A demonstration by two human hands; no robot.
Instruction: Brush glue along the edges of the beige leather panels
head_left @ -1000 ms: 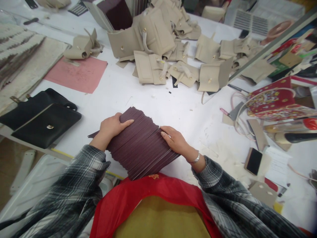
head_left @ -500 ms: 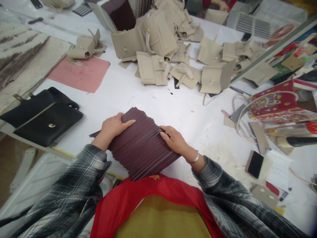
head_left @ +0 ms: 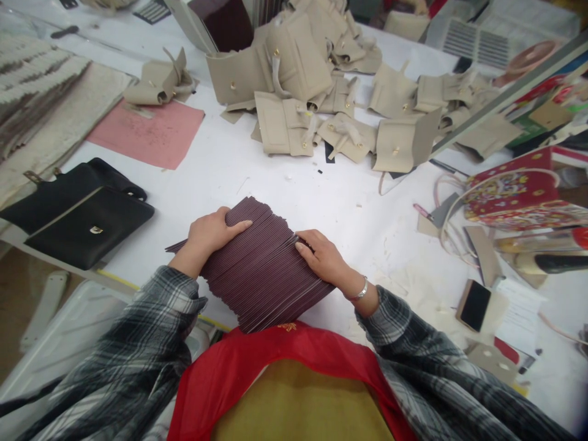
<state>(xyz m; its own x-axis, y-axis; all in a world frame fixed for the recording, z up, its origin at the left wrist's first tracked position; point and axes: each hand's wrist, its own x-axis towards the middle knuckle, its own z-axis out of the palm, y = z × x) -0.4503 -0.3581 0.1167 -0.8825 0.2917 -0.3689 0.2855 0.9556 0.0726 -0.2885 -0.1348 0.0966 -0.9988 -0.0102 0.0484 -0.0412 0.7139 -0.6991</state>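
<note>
Two plaid sleeves framed a red apron nearest the camera. Just beyond its top edge the stack of maroon sheets lay on the white tabletop, fanned so that its thin edges showed as fine ridges. The left hand was clasped over the stack's far left corner, fingers flat on top and thumb hidden. The right hand, with a bracelet at the wrist, gripped the right edge, its fingertips pressed where a small gap opened between sheets. Both grips were closed on the stack, one to each side.

The sheets looked thin and individually limp, and together probably fairly heavy. They were smooth enough to slide over one another, as the skewed fan suggested. The stack would likely handle best squeezed from two opposite edges with thumbs beneath. Lifted by one corner, it would probably spill.

Farther left, two black bags rested at the tabletop's edge. To the right lay a dark phone among paper scraps, with a red patterned box beyond it. A pink sheet lay past the bags, and farthest off sat a heap of beige pouches with small gold studs.
</note>
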